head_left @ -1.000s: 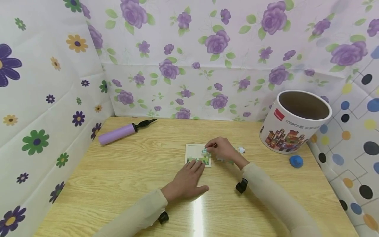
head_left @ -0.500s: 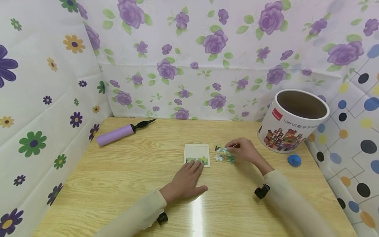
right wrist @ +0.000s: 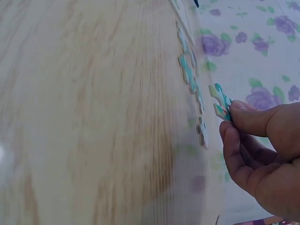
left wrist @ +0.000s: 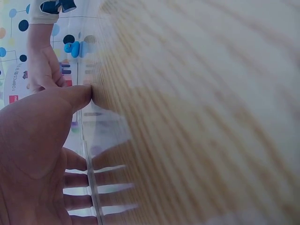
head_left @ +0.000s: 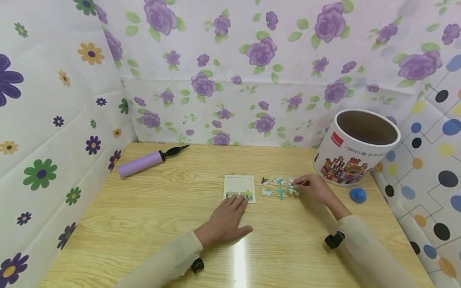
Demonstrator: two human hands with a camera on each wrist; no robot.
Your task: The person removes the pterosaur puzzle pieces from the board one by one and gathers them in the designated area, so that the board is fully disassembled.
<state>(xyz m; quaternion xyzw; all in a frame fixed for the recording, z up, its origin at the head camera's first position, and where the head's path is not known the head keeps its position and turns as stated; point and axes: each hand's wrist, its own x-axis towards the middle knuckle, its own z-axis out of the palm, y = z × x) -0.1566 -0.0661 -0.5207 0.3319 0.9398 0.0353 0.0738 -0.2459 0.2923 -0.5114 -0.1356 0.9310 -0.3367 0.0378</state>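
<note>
A small square puzzle tray [head_left: 235, 182] lies on the table, with green pieces along its lower edge. My left hand [head_left: 227, 222] lies with straight fingers, their tips over the tray's near edge; in the left wrist view the thumb [left wrist: 77, 97] is spread away from them. To the right of the tray, my right hand [head_left: 317, 190] pinches a puzzle piece [right wrist: 222, 103] between thumb and forefinger, held up off the table. Loose puzzle pieces, among them a white-blue one [head_left: 267, 192] and a teal one [head_left: 280, 193], lie in rows between the tray and that hand.
A large white tub [head_left: 351, 156] stands at the back right, with a small blue toy [head_left: 358, 195] in front of it. At the back left lies a purple hand pump [head_left: 144, 163]. Patterned cloth walls [head_left: 230, 100] border the table [head_left: 173, 208].
My right hand has moved right, from over the tray to the far side of the loose pieces, uncovering them. My left hand stays in place on the tray.
</note>
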